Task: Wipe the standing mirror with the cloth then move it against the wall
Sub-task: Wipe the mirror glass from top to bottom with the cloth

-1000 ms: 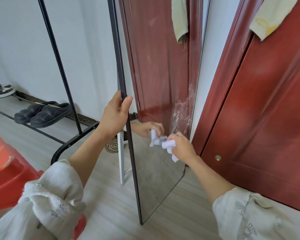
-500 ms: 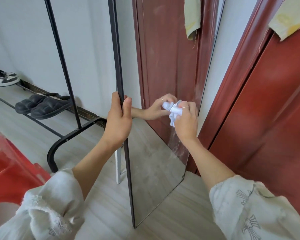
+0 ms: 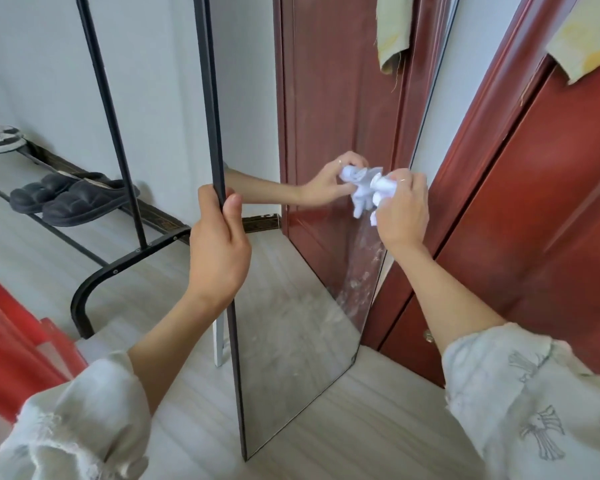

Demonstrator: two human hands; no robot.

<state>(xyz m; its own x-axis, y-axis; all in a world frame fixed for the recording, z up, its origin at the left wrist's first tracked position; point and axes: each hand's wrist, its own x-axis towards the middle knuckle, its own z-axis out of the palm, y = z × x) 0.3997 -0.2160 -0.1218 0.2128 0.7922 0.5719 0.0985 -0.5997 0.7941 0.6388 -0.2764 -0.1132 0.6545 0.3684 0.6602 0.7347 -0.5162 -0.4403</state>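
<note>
Steadying the standing mirror (image 3: 291,323) with our left hand (image 3: 219,247) curled round its black edge, we press the cloth (image 3: 378,192), bunched in our right hand (image 3: 402,209), against the glass. Cloudy streaks lie below the cloth, so we should probably work downward with firm, overlapping strokes.

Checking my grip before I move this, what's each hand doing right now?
Left hand: gripping the mirror's black frame edge.
Right hand: holding the crumpled white cloth against the mirror glass.
</note>
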